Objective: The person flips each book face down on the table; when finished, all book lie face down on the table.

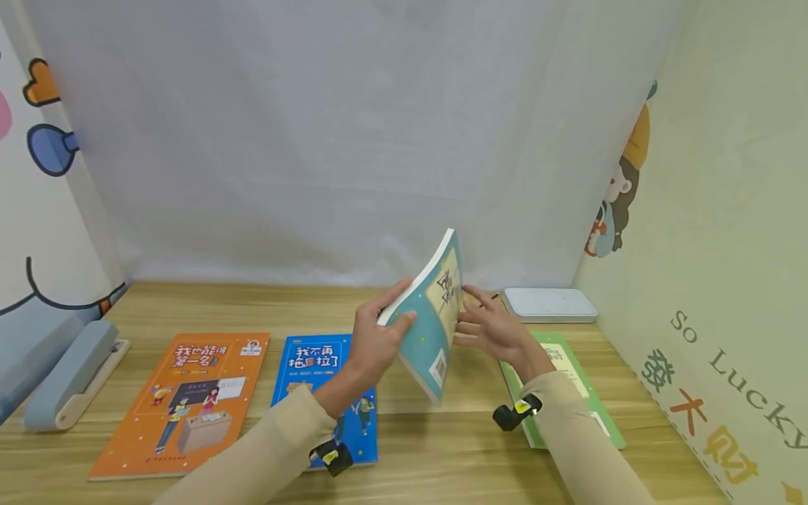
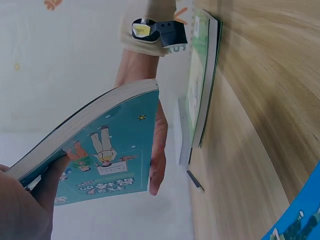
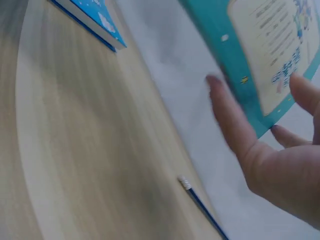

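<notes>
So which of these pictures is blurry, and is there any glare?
Head view: sharp, evenly lit, no glare, though the desk edge bows. Left wrist view: clear on the teal book. Right wrist view: smeared, with the right hand and pencil soft.

Place: a child's study desk or reading corner | Evidence: wooden desktop [image 1: 442, 449] carried illustrated children's books [image 1: 189, 400], a pencil [image 3: 200, 205] lay nearby | Surround: cartoon-printed side panels [image 1: 726, 351] and a white cloth backdrop [image 1: 315, 140] enclosed it
</notes>
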The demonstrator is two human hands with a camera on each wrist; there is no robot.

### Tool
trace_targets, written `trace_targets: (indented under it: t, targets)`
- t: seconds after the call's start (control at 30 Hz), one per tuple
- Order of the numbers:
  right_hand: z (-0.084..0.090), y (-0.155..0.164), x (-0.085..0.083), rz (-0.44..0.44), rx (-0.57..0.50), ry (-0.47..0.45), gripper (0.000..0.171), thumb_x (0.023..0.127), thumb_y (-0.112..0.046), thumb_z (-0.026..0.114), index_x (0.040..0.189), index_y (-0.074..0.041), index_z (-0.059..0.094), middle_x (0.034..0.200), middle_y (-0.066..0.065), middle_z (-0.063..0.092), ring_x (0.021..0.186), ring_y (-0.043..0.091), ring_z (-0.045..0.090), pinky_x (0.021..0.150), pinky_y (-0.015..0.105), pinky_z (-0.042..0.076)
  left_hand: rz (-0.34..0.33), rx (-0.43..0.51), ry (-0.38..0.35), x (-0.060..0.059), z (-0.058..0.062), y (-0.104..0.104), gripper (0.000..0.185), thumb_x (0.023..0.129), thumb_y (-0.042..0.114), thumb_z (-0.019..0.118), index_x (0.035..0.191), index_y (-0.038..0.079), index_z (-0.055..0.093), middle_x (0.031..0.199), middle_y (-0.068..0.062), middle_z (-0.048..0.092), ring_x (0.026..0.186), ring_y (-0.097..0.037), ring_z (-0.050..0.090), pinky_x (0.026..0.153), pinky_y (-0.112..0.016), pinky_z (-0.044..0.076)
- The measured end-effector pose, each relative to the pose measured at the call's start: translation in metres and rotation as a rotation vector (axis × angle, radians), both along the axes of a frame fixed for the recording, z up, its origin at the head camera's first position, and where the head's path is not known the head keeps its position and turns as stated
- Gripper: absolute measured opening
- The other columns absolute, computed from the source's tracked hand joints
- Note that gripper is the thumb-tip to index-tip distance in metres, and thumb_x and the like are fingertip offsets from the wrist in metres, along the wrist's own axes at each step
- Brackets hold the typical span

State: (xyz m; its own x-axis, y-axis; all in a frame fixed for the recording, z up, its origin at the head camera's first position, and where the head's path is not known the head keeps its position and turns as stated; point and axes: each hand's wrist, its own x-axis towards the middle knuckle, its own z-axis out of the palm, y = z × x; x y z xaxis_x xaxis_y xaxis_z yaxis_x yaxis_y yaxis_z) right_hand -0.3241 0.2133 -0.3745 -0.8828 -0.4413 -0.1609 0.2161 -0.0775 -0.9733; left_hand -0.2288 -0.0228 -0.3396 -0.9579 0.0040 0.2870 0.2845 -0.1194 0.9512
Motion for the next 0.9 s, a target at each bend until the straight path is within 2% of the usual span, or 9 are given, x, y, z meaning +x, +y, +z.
trace_targets:
  t: [0.13, 0.23, 0.37, 0.5, 0.73, 0.8, 0.9]
  targets:
    - [-0.009, 0.0, -0.001, -0.002, -0.111, -0.012, 0.068, 0.107, -0.015, 0.043, 0.161, -0.027, 0.003, 0.136, 0.014, 0.053, 0.114, 0.026, 0.064, 0.095, 0.045, 0.055, -0.015, 0.018, -0.007, 0.001, 0.0, -0.001, 0.055, 0.093, -0.005, 0.059, 0.145, 0.014, 0.054, 0.139, -0.022, 0.057, 0.106, -0.04, 0.07, 0.075, -0.039, 0.063]
    - [-0.014, 0.0, -0.002, 0.017, -0.19, -0.028, 0.071, 0.106, -0.009, 0.042, 0.161, -0.03, 0.002, 0.126, 0.005, 0.055, 0.104, 0.019, 0.066, 0.09, 0.04, 0.056, -0.034, 0.034, -0.013, 0.001, 0.001, -0.002, 0.056, 0.093, -0.006, 0.059, 0.145, 0.013, 0.053, 0.14, -0.023, 0.056, 0.108, -0.041, 0.069, 0.077, -0.039, 0.063]
    - [-0.02, 0.0, -0.003, 0.035, -0.241, -0.027, 0.072, 0.104, -0.002, 0.041, 0.161, -0.028, 0.004, 0.124, 0.005, 0.053, 0.103, 0.016, 0.065, 0.088, 0.038, 0.056, -0.054, 0.05, -0.026, 0.002, 0.0, -0.003, 0.057, 0.093, -0.007, 0.058, 0.146, 0.012, 0.051, 0.141, -0.023, 0.055, 0.111, -0.041, 0.067, 0.079, -0.04, 0.062]
    - [-0.024, 0.0, -0.004, 0.019, -0.233, -0.017, 0.068, 0.103, 0.002, 0.044, 0.157, -0.027, 0.014, 0.122, 0.003, 0.055, 0.103, 0.016, 0.065, 0.085, 0.037, 0.057, -0.068, 0.047, -0.034, 0.002, -0.002, -0.004, 0.057, 0.093, -0.006, 0.057, 0.147, 0.012, 0.051, 0.142, -0.022, 0.054, 0.113, -0.042, 0.067, 0.08, -0.041, 0.062]
    - [-0.031, 0.003, -0.003, -0.014, -0.19, 0.006, 0.054, 0.102, 0.001, 0.047, 0.142, -0.032, 0.034, 0.111, 0.0, 0.06, 0.098, 0.013, 0.065, 0.075, 0.03, 0.057, -0.093, 0.019, -0.029, 0.004, -0.007, -0.005, 0.062, 0.093, -0.004, 0.058, 0.15, 0.017, 0.047, 0.141, -0.024, 0.055, 0.112, -0.043, 0.066, 0.08, -0.042, 0.062]
    - [-0.033, 0.004, -0.003, -0.018, -0.189, 0.01, 0.052, 0.102, 0.003, 0.046, 0.139, -0.032, 0.037, 0.109, 0.0, 0.062, 0.097, 0.013, 0.065, 0.075, 0.031, 0.058, -0.127, 0.001, -0.022, 0.004, -0.007, -0.007, 0.064, 0.094, -0.003, 0.058, 0.152, 0.018, 0.043, 0.142, -0.024, 0.053, 0.113, -0.042, 0.066, 0.082, -0.042, 0.062]
    - [-0.034, 0.005, -0.002, -0.024, -0.174, 0.019, 0.051, 0.101, 0.006, 0.046, 0.137, -0.029, 0.038, 0.107, 0.0, 0.064, 0.094, 0.014, 0.067, 0.075, 0.033, 0.059, -0.227, -0.008, -0.024, 0.002, -0.005, -0.012, 0.063, 0.098, 0.005, 0.057, 0.156, 0.019, 0.036, 0.146, -0.023, 0.048, 0.114, -0.04, 0.065, 0.082, -0.04, 0.062]
